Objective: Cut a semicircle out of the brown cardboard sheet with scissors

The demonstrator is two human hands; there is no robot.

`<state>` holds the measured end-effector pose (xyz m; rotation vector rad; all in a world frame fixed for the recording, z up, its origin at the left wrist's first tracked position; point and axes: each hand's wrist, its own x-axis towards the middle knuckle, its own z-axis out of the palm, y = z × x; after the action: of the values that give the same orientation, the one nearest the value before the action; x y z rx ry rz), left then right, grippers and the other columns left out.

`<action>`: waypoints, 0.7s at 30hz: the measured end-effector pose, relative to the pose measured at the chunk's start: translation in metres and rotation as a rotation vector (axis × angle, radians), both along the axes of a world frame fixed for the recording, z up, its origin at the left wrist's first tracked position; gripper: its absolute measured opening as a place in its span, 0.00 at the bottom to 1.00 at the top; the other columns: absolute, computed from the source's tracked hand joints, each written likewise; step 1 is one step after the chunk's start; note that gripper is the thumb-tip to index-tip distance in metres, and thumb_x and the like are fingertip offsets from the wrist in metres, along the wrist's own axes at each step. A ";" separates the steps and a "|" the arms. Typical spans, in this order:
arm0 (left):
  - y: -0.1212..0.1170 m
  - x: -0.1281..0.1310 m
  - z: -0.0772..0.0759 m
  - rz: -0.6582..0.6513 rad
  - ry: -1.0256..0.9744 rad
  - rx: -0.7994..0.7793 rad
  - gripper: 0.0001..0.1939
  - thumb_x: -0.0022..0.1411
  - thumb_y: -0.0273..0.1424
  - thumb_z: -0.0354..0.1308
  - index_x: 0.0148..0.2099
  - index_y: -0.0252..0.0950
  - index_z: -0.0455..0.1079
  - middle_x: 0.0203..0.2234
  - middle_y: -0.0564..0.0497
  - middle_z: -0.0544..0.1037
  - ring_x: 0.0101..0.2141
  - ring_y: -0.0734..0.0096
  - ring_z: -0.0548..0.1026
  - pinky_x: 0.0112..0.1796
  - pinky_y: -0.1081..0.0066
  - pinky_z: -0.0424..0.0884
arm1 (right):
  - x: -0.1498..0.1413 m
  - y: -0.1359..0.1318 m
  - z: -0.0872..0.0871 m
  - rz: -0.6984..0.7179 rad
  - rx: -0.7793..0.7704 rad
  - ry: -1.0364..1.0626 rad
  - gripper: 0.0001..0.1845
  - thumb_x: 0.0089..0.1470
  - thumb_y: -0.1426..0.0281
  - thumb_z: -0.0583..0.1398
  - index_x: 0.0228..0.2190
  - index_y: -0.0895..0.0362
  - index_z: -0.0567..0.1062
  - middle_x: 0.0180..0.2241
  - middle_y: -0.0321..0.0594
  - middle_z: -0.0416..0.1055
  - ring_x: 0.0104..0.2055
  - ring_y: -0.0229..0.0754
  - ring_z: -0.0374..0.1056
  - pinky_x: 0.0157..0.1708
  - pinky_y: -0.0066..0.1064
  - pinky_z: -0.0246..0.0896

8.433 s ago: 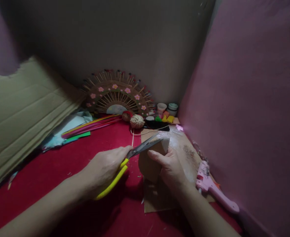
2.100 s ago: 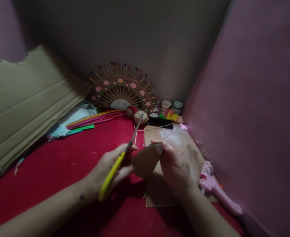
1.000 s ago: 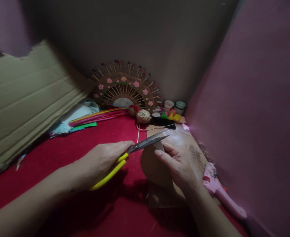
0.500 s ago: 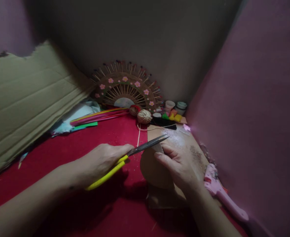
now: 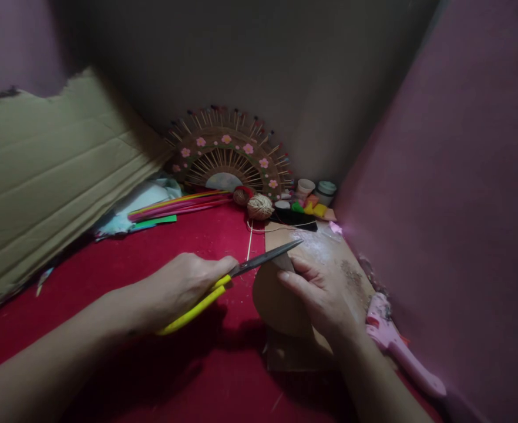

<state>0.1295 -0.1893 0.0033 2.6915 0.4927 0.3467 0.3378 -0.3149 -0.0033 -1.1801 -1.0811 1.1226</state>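
Observation:
My left hand [image 5: 184, 285] is closed round the yellow handles of a pair of scissors [image 5: 241, 271]. Their steel blades point right and reach the top edge of a rounded brown cardboard piece [image 5: 274, 296]. My right hand [image 5: 323, 294] grips that piece from the right, thumb and fingers pinched on it, and holds it upright just above a flat brown cardboard sheet [image 5: 325, 249] lying on the red surface [image 5: 153, 258].
A pink glue gun [image 5: 395, 346] lies right of my right wrist by the pink wall. At the back stand a fan-shaped stick decoration [image 5: 228, 155], twine balls [image 5: 259, 207], small pots [image 5: 314, 189], coloured strips [image 5: 175, 205]. A big corrugated cardboard sheet [image 5: 43, 176] leans at left.
Two seconds ago the scissors pointed up and away with the piece held flatter. Since then the blades have swung right to the piece's top edge; over the last second they have barely moved.

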 end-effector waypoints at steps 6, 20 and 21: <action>0.000 0.009 -0.012 0.109 -0.096 -0.264 0.16 0.63 0.40 0.51 0.48 0.37 0.65 0.26 0.52 0.75 0.24 0.70 0.72 0.25 0.73 0.65 | -0.004 0.003 -0.002 -0.095 -0.014 0.245 0.11 0.49 0.66 0.63 0.37 0.52 0.79 0.27 0.34 0.77 0.27 0.38 0.70 0.28 0.27 0.62; -0.029 0.029 -0.007 0.273 -0.524 -1.053 0.23 0.46 0.31 0.66 0.45 0.36 0.65 0.24 0.59 0.70 0.18 0.79 0.68 0.20 0.75 0.65 | -0.023 0.011 -0.019 -0.063 -0.029 0.605 0.19 0.40 0.75 0.67 0.38 0.55 0.75 0.31 0.36 0.79 0.33 0.43 0.74 0.38 0.36 0.69; -0.029 0.029 -0.006 0.277 -0.534 -1.047 0.23 0.46 0.31 0.65 0.46 0.36 0.64 0.23 0.59 0.70 0.18 0.79 0.67 0.20 0.75 0.65 | -0.023 0.011 -0.020 -0.034 -0.050 0.603 0.19 0.39 0.76 0.67 0.38 0.55 0.76 0.31 0.36 0.78 0.32 0.42 0.73 0.37 0.34 0.69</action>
<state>0.1583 -0.2180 -0.0025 1.4523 0.6387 0.6353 0.3151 -0.3043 -0.0232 -0.8077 -0.5675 1.3663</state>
